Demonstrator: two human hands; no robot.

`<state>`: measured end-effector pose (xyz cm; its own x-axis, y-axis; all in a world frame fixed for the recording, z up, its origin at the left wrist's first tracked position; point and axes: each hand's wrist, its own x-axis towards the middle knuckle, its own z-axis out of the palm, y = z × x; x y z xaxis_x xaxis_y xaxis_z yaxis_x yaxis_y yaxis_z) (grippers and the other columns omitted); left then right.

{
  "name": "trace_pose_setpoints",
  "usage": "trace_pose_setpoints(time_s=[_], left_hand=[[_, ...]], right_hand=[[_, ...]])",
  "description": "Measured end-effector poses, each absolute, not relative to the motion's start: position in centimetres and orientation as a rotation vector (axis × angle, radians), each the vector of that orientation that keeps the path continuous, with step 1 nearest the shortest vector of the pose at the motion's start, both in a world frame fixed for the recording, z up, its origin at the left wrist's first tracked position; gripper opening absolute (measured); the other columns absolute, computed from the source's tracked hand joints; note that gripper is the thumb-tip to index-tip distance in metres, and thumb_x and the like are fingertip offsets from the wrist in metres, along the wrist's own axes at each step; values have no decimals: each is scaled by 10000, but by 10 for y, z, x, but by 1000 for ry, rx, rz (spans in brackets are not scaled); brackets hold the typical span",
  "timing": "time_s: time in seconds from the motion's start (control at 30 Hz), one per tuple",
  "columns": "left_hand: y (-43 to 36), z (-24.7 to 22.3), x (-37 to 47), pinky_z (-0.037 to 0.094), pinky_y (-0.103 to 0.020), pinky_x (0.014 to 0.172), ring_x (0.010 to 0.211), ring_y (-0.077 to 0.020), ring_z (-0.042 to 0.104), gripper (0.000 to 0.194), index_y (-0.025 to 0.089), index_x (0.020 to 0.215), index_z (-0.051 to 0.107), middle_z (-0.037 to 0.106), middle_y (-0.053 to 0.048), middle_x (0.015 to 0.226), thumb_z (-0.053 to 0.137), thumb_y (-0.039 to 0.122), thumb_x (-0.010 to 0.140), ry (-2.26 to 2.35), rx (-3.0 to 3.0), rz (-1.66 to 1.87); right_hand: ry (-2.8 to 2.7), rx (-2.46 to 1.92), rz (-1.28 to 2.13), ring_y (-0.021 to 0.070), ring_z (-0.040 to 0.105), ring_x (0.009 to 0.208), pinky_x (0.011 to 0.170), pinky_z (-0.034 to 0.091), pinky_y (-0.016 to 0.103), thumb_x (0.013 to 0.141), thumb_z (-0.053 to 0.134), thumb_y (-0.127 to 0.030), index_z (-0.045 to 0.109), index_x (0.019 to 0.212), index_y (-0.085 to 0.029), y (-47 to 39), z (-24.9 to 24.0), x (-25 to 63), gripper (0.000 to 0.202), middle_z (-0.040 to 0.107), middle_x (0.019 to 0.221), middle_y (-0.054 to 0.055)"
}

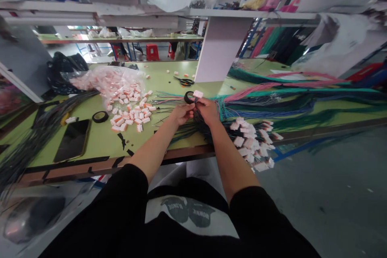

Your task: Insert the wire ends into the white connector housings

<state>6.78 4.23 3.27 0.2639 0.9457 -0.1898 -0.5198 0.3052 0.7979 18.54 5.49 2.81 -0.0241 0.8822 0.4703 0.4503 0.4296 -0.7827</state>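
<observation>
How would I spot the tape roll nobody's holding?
On the green table, find the heap of white-and-orange pieces. Just left of it, near the phone, lies the black tape roll. Unlike the black ring by the left hand, this one lies flat, untouched.

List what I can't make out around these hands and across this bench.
All in the head view:
- What lies between the left hand and right hand: mostly covered by the hands themselves.
- Far ends of the teal wires: blurred, cut off by the right edge.
- Lower ends of the dark wires: cut off by the left edge.
- Openings in the loose connectors: too small.
</observation>
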Motion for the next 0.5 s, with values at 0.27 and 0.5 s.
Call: trace_pose_setpoints(time_s=[0.27,0.5], left_hand=[[42,31,68,269,-118,345,339,2,347,180,123,646,476,467,58,466,556,46,789,700,686,1068],[41,28,76,243,-144,358,338,-10,335,148,142,690,482,467,71,477,601,72,743,663,728,1137]], right_hand=[[-1536,-1016,1070,101,514,549,574,437,253,555,585,-260,675,743,-168,54,36,189,228,602,608,-27],[-1244,-906,1344,95,485,483,468,418,249,549,640,-330,574,682,-180,42,52,178,211,604,632,-7]])
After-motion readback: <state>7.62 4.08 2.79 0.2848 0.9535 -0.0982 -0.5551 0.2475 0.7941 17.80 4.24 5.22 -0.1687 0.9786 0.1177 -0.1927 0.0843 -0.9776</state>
